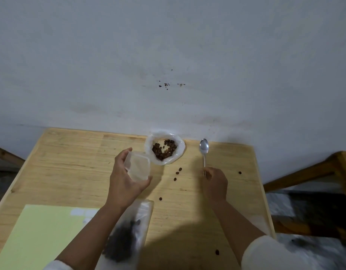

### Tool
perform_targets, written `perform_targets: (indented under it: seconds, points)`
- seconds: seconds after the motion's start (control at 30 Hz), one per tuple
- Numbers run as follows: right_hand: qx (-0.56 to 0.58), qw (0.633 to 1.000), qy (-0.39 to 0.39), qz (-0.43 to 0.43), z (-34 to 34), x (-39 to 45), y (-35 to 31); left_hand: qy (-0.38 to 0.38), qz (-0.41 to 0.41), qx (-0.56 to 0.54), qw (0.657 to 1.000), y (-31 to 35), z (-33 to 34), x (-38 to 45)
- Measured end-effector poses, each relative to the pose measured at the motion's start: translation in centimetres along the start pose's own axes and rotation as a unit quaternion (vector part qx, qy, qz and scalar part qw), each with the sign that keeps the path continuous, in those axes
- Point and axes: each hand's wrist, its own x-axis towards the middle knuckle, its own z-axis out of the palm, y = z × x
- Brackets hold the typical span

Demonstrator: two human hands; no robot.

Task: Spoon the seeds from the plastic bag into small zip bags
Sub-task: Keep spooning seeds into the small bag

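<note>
Left hand (pixel 127 178) is gripping an empty zip bag (pixel 138 166); right hand (pixel 215 182) is pinching the spoon (pixel 204 151) handle. Seeds (pixel 164 151) are lying in the bag (pixel 165 146) beyond the left fingertips. Scooping comes next, likely needing the bowl dipped in.

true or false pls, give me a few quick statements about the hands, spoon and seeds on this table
1. The left hand holds a small clear zip bag. True.
2. The spoon is heaped with seeds. False: its bowl is empty.
3. The right hand grips the spoon by its handle. True.
4. The plastic bag of seeds is sealed. False: it lies open, seeds showing.
5. Loose seeds lie on the table. True.
</note>
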Motion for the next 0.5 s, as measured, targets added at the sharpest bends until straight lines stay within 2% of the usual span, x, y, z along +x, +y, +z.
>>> perform_targets:
  seconds: [0.13,0.33,0.5]
  points:
    - [-0.017,1.000,0.000,0.008,1.6,0.6,1.0,-0.009,-0.027,0.004,1.000,-0.5,0.6,-0.2]
    - [0.031,0.992,-0.008,0.124,2.0,1.5,0.4,-0.017,-0.049,0.001,0.999,-1.2,1.3,-0.6]
    - [0.059,0.991,0.020,0.120,0.5,1.2,-0.1,-0.018,-0.055,-0.007,0.998,-1.4,1.7,-0.2]
